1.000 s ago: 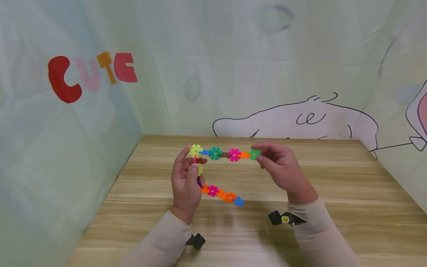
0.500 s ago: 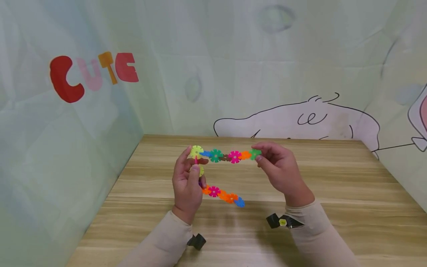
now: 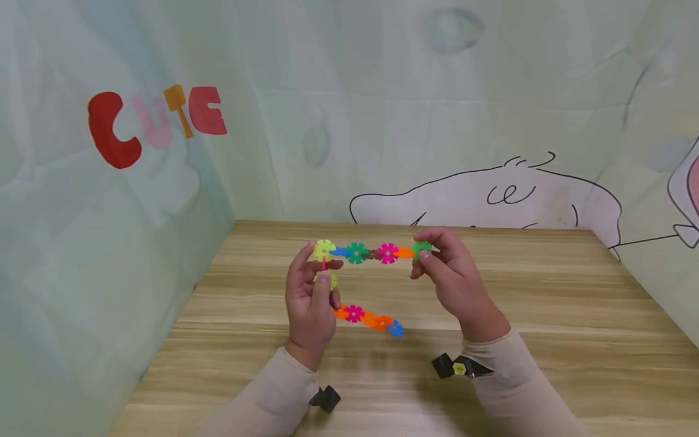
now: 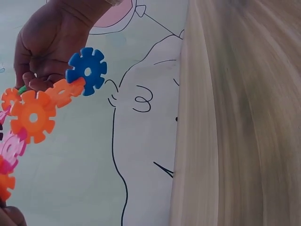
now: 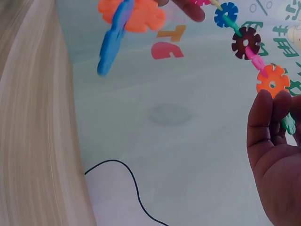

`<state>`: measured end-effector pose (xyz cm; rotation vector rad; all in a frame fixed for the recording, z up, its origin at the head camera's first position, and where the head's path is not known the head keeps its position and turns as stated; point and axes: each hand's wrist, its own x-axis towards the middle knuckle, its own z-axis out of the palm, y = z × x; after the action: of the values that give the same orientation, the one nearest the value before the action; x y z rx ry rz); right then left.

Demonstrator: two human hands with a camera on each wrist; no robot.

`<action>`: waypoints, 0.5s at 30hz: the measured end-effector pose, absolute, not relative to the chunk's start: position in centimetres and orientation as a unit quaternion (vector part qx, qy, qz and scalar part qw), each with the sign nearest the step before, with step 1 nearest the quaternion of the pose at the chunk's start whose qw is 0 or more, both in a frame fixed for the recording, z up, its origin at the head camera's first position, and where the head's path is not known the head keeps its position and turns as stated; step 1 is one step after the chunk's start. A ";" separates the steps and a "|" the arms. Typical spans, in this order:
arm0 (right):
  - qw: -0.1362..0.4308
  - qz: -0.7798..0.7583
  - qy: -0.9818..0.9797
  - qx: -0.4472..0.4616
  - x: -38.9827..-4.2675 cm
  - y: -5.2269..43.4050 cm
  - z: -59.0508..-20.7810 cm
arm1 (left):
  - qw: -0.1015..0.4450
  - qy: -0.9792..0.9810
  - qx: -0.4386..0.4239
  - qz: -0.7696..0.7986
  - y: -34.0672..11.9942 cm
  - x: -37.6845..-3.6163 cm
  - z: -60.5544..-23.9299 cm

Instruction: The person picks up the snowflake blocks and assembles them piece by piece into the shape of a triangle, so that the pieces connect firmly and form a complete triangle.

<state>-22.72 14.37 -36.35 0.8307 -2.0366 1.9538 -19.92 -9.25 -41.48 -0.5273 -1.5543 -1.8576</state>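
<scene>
Held up above the bench, a chain of toy flower discs hangs bent between two hands: the left hand pinches the yellow disc at the corner, the right hand pinches the green end disc with curled fingers. It looks light, thin plastic, stiff in each piece but loose at the slotted joints, so I'd grip near a joint, never the dangling tail.
</scene>
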 end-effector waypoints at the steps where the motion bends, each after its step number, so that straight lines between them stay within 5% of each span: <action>1: 0.094 0.661 -0.691 0.277 -22.6 14.3 -36.3 | 0.325 -0.594 -0.201 -0.708 -9.2 -19.9 -41.5; 15: 0.062 0.623 -0.746 0.225 -21.7 13.4 -35.8 | 0.313 -0.591 -0.237 -0.705 -8.9 -19.9 -41.9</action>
<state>-21.73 13.44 -35.77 0.6801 -2.2566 1.8839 -19.87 -8.95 -41.86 -0.6256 -1.5585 -1.8590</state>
